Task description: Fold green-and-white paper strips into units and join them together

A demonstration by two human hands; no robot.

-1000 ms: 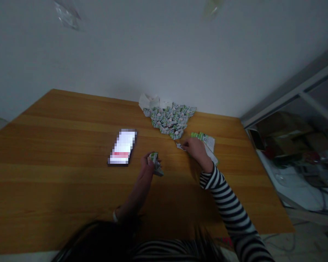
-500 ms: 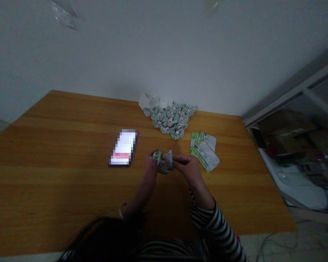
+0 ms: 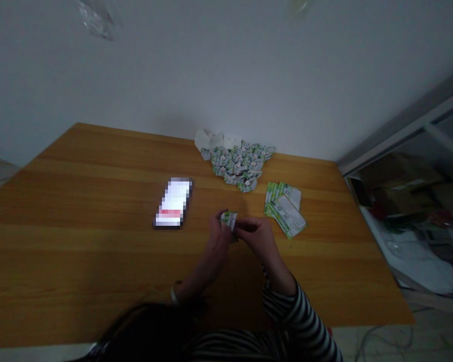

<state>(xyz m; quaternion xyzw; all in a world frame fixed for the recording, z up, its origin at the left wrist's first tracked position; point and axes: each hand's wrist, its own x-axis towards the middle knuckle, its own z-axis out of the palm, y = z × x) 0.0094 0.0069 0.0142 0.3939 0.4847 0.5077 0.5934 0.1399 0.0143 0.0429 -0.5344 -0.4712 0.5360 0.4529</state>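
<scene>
A small folded piece of green-and-white printed paper (image 3: 229, 219) is pinched between my two hands above the middle of the table. My left hand (image 3: 218, 237) is closed around its left side. From the right, the fingertips of my right hand (image 3: 257, 235) press together at its edge. My fingers cover much of the paper, so its lower part is mostly hidden. Beyond my hands, near the wall, lies a heap of crumpled or folded printed paper pieces (image 3: 237, 163). Several flat green-and-white cards (image 3: 289, 215) overlap on the table to the right of my right hand.
A phone with a lit, blurred screen (image 3: 173, 202) lies left of my hands on the wooden table (image 3: 79, 211). White paper (image 3: 208, 139) sits behind the heap, against the wall. To the right stands a shelf (image 3: 409, 259) holding boxes and cables.
Half a second ago two folded paper pieces showed with a gap between them, one at each hand. Now my hands are closer together and the pieces meet; my left hand has moved right.
</scene>
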